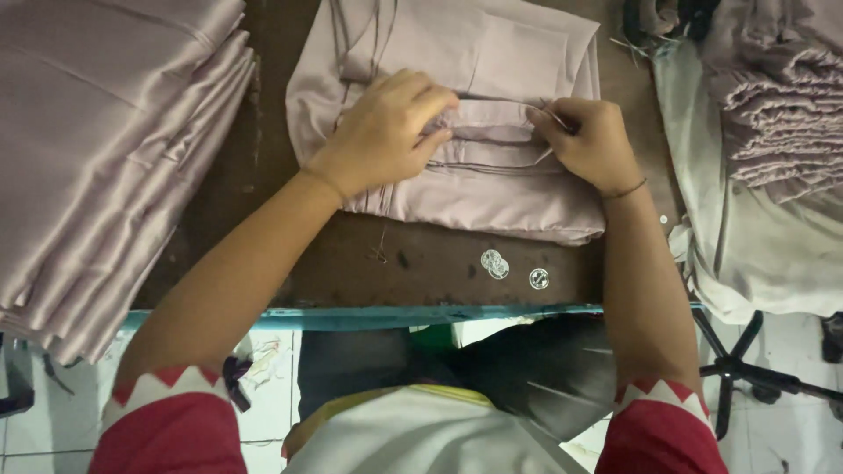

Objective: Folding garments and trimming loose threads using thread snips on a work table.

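Note:
A folded pale pink garment [492, 189] lies on the dark wooden table [430, 259]. My left hand [382, 132] presses on it, fingers curled over a folded band of cloth at its middle. My right hand [588, 140] pinches the same band from the right and seems to hold a thin needle or thread, too small to make out. Both hands touch the cloth, a short gap between them.
A tall stack of the same pink fabric [105, 158] fills the left side. Another pile of folded pink pieces [773, 105] sits at the right on pale cloth [755, 254]. Three clear buttons [509, 268] lie near the table's front edge. A chair base [746, 369] stands on the tiled floor.

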